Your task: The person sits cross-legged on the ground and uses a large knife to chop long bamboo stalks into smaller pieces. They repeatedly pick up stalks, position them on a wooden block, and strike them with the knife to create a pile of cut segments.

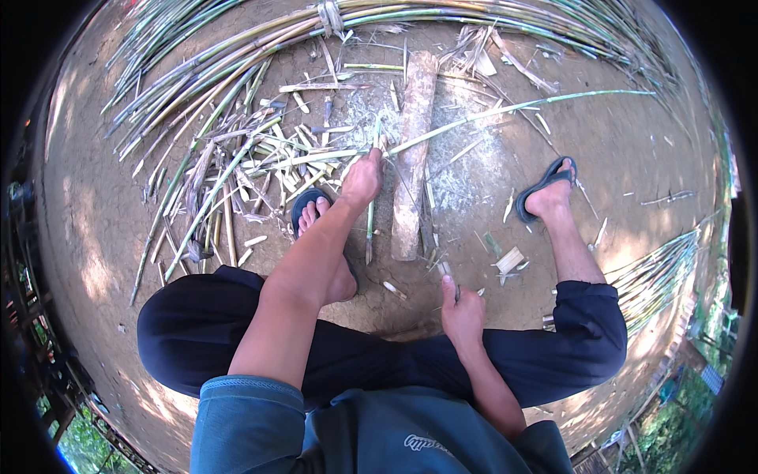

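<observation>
My left hand is closed around a long green cane stalk, which slants across a rough wooden log toward the upper right. A shorter upright green cane piece passes close by the same hand; I cannot tell whether it is also gripped. My right hand is closed low in front of my lap, thumb forward, around what looks like a knife. Its thin blade is hard to make out beside the log's near end.
Left of the log lies a heap of cut cane pieces. Beyond it stretches a tied bundle of long canes. More canes lie at right. My sandalled feet flank the log; a split wood chip rests on the dirt.
</observation>
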Demonstrator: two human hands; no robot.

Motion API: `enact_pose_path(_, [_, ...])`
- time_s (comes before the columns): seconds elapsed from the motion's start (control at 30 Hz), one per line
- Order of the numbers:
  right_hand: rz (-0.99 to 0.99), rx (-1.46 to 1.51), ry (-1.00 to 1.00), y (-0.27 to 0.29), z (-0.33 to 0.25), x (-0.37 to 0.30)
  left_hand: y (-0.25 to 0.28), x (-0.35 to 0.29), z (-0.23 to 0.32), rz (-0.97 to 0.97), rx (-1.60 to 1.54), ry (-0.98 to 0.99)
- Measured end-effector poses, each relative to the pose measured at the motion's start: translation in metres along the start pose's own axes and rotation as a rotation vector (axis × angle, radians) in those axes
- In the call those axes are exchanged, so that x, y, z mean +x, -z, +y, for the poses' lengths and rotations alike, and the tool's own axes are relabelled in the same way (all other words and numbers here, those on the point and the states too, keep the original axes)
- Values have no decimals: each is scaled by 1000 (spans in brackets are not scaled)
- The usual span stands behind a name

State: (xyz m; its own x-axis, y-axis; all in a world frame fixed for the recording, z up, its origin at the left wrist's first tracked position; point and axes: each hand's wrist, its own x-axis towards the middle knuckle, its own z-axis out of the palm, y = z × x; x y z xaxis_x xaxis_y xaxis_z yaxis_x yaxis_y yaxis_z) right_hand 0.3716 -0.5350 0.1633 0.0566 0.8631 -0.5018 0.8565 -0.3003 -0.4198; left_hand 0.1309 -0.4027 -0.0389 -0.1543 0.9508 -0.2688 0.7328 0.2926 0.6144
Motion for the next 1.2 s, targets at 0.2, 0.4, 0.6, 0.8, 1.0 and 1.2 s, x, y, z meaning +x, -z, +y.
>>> enact_pose_path(0.2, [76,-28,19,-18,-15,42,-6,2,13,47,-40,-144])
enact_pose_path(0.4, [43,24,2,-13,5,19,-18,3,9,67,-49,-178])
enact_pose_path(0.6, [83,-38,14,-24,-13,49,-6,2,25,-46,-48,-95])
enact_pose_path(0.8, [66,-27,-39,-12,6,25,-5,3,27,-108,-34,-49])
enact_pose_path(1.0, [59,-6,17,-16,-2,45,-16,4,15,74,-58,-197])
enact_pose_path(1.2, [131,-31,41,-21,6,37,-18,7,18,71,-65,-153])
